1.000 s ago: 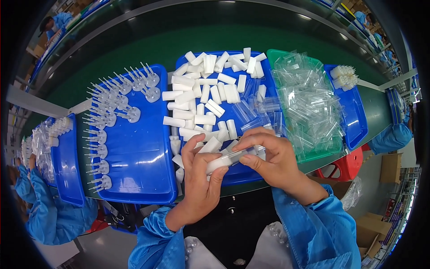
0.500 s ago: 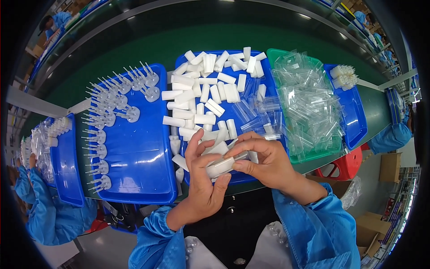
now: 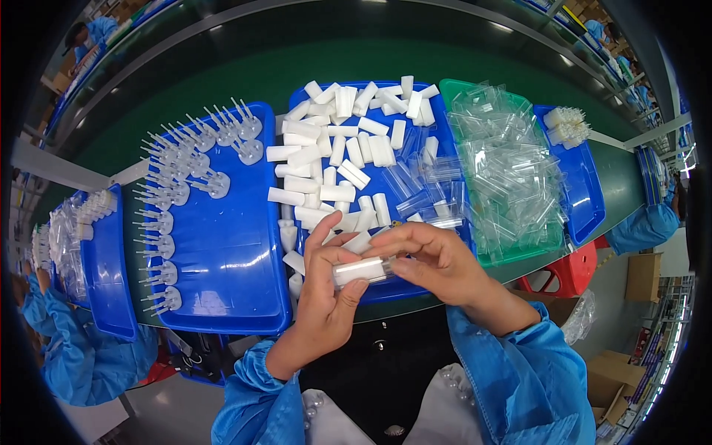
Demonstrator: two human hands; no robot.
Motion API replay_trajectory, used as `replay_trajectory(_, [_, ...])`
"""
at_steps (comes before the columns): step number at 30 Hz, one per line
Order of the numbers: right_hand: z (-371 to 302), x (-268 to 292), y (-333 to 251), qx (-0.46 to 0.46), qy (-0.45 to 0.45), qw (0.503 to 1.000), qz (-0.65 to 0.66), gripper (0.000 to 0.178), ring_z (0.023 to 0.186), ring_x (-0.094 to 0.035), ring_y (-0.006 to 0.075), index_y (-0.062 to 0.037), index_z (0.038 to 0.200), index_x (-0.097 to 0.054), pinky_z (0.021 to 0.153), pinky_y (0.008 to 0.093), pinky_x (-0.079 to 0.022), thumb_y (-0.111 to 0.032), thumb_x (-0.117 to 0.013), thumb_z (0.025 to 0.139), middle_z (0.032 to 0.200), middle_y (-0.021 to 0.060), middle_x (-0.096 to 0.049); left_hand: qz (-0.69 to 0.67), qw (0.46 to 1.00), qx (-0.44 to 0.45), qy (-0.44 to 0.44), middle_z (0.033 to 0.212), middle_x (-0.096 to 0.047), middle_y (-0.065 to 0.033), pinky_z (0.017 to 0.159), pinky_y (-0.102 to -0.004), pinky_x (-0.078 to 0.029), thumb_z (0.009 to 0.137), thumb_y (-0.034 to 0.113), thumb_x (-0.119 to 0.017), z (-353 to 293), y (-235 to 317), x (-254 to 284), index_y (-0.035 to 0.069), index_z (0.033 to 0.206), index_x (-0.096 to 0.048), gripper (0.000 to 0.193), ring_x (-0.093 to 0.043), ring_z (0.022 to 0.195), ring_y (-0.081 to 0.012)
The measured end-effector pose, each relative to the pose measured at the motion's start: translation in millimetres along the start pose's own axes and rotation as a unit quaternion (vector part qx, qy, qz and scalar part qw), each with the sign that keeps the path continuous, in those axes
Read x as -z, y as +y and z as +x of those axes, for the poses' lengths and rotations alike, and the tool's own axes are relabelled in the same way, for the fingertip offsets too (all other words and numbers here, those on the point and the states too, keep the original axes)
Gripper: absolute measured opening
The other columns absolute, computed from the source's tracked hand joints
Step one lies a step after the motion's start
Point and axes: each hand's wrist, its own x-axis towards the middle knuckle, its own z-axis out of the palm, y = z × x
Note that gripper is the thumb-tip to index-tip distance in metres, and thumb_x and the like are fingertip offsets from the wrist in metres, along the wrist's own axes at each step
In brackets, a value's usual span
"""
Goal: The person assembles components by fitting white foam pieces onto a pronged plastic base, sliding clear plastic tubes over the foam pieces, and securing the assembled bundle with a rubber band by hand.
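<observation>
My left hand (image 3: 322,308) grips a white block (image 3: 356,273) between fingers and thumb, level in front of my body. Over the block lies a clear plastic sleeve (image 3: 386,268), its see-through end reaching toward my right hand (image 3: 449,268). The right thumb and fingers pinch that end. Just beyond my hands, a blue tray (image 3: 459,126) carries many loose white blocks (image 3: 382,150) on its left and middle, and flat clear sleeves (image 3: 411,185) on its right. My fingers cover part of the tray's near side.
To the left, a blue tray (image 3: 222,252) holds rows of clear round pieces with upright white prongs (image 3: 215,184). A green tray (image 3: 452,87) heaped with clear sleeves stands at right, beside a blue tray (image 3: 586,196) with bundled white pieces. Co-workers in blue sleeves (image 3: 96,356) sit nearby.
The white block has turned from tilted to nearly level and shifted slightly left. The right fingers have moved up a little, and the clear sleeve now shows plainly around the block.
</observation>
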Motion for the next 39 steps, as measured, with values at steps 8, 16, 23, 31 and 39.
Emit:
replay_trajectory(8, [0, 17, -8, 0.044, -0.032, 0.981, -0.186, 0.021, 0.085, -0.061, 0.0116, 0.0013, 0.098, -0.065, 0.076, 0.0236, -0.046, 0.001, -0.066, 0.077, 0.091, 0.0081, -0.066, -0.067, 0.997, 0.032, -0.027, 0.138, -0.021, -0.0227, 0.094, -0.0411, -0.038, 0.092, 0.016, -0.049, 2, 3, -2, 0.003, 0.106, -0.04, 0.022, -0.041, 0.12, -0.0349])
replay_trajectory(16, [-1, 27, -12, 0.025, -0.042, 0.966, -0.252, 0.016, 0.074, -0.061, 0.0086, -0.0056, 0.088, -0.07, 0.068, 0.0221, -0.045, -0.012, -0.074, 0.073, 0.079, 0.004, -0.068, -0.036, 0.996, 0.035, -0.071, 0.138, -0.019, -0.0231, 0.092, -0.0416, -0.04, 0.091, 0.015, -0.05, 4, 4, -4, 0.004, 0.106, -0.039, 0.022, -0.042, 0.118, -0.0358])
replay_trajectory(23, [-4, 25, -15, 0.022, -0.022, 0.959, -0.281, 0.014, 0.071, -0.062, 0.0091, -0.0049, 0.083, -0.07, 0.065, 0.022, -0.045, -0.012, -0.074, 0.072, 0.077, 0.0046, -0.068, 0.007, 0.996, 0.017, -0.084, 0.138, -0.018, -0.023, 0.092, -0.0419, -0.041, 0.091, 0.015, -0.05, 6, 5, -5, 0.005, 0.106, -0.039, 0.022, -0.041, 0.118, -0.036])
replay_trajectory(31, [-4, 21, -14, 0.051, -0.005, 0.939, -0.341, 0.018, 0.078, -0.064, 0.0123, -0.0039, 0.084, -0.069, 0.069, 0.0244, -0.048, -0.004, -0.073, 0.067, 0.079, 0.0062, -0.068, -0.004, 0.998, 0.013, -0.067, 0.138, -0.02, -0.0232, 0.092, -0.0421, -0.041, 0.09, 0.016, -0.052, 6, 4, -6, 0.004, 0.105, -0.04, 0.022, -0.041, 0.117, -0.0361])
replay_trajectory(39, [-6, 12, -2, 0.199, -0.033, 0.932, -0.301, 0.024, 0.086, -0.063, 0.0226, -0.0049, 0.096, -0.065, 0.074, 0.0302, -0.048, -0.005, -0.071, 0.073, 0.094, 0.0069, -0.065, 0.008, 0.995, -0.102, 0.01, 0.137, -0.021, -0.0253, 0.099, -0.0449, -0.031, 0.086, 0.011, -0.057, 4, 0, -12, 0.004, 0.107, -0.043, 0.026, -0.033, 0.124, -0.0377])
